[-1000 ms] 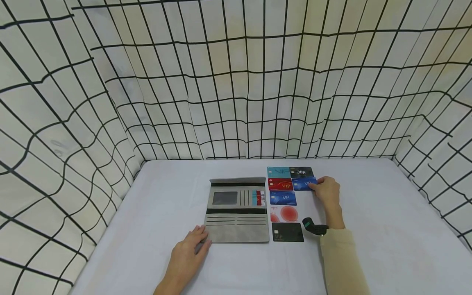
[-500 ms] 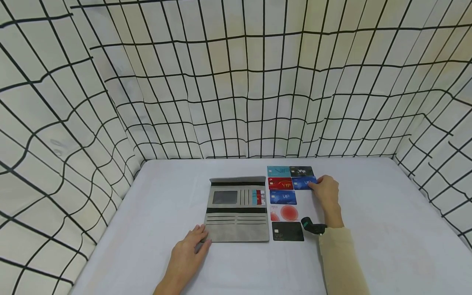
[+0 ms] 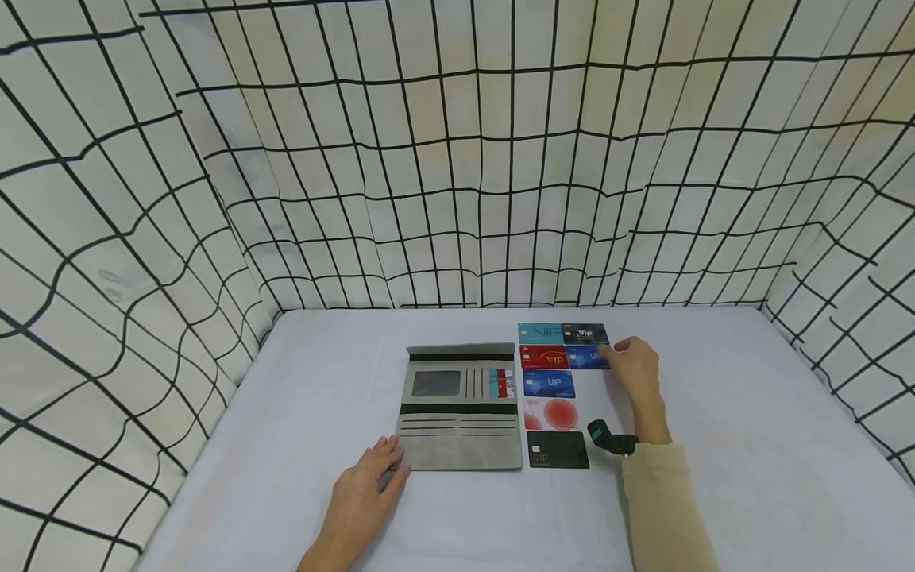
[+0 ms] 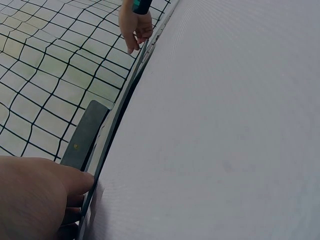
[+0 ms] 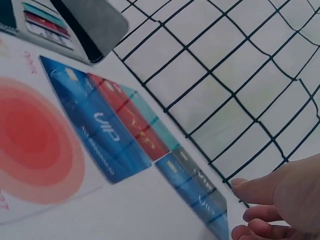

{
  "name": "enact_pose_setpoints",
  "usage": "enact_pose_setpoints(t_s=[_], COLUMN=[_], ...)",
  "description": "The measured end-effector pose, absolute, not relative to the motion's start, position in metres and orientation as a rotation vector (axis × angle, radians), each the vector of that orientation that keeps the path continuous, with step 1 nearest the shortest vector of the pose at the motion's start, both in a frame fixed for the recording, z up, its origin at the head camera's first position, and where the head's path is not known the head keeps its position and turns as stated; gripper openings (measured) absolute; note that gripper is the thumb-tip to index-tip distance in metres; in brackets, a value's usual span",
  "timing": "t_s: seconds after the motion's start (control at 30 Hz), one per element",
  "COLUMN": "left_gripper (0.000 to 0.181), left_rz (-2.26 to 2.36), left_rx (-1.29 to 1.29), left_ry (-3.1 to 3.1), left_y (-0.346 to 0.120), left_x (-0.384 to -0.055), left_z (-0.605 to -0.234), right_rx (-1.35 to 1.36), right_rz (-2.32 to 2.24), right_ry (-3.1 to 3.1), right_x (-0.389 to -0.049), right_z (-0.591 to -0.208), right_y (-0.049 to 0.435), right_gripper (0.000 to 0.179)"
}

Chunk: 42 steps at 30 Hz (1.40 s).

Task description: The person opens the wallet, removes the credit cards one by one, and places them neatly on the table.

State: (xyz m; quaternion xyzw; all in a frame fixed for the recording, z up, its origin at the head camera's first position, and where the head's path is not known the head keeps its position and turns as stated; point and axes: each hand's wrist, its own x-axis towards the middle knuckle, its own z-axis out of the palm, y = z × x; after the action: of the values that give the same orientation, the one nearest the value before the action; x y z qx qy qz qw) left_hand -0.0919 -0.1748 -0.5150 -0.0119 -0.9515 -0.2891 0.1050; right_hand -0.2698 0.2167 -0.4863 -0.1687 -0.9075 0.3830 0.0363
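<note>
Right wrist view: wallet (image 5: 105, 24) cut off by top edge, red-circled card (image 5: 32, 135) by left edge.

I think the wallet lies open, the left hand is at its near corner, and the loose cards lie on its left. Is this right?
No, the loose cards lie on the right side of the wallet, as the head view shows. It lies open, with the left hand at its near corner.

Looks like matt leather on the wallet (image 3: 457, 455), glossy plastic on the nearer blue card (image 3: 549, 384), cloth on the table (image 3: 758, 453).
</note>
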Motion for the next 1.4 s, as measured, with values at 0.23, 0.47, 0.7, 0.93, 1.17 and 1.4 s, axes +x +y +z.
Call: enact_pose_setpoints(t_s=[0.23, 0.47, 0.7, 0.93, 1.17, 1.4], left_gripper=[0.032, 0.032, 0.032, 0.033, 0.033, 0.032], left_rz=[-0.861, -0.863, -0.859, -0.854, -0.845, -0.846], left_rx=[-0.038, -0.044, -0.043, -0.053, -0.049, -0.047], left_ry=[-2.809, -2.806, -2.808, -2.8, -2.798, -2.795], left_y=[-0.175, -0.175, -0.175, -0.176, -0.176, -0.176], left_x=[-0.092, -0.092, -0.092, -0.092, -0.092, -0.092], left_z=[-0.514, -0.515, -0.515, -0.516, -0.516, -0.516], right_rx=[-0.489, -0.457, -0.354, -0.292, -0.273, -0.262], right_rz=[1.193, 1.193, 1.202, 1.197, 1.219, 1.238], right_ry=[-2.775, -2.768, -2.741, -2.74, -2.744, -2.74], right_x=[-0.27, -0.269, -0.27, -0.271, -0.271, -0.27], right_z=[-0.477, -0.476, -0.475, -0.476, -0.475, -0.474], right_y=[0.213, 0.208, 0.198, 0.191, 0.187, 0.184], right_gripper=[0.048, 0.045, 0.041, 0.04, 0.039, 0.037])
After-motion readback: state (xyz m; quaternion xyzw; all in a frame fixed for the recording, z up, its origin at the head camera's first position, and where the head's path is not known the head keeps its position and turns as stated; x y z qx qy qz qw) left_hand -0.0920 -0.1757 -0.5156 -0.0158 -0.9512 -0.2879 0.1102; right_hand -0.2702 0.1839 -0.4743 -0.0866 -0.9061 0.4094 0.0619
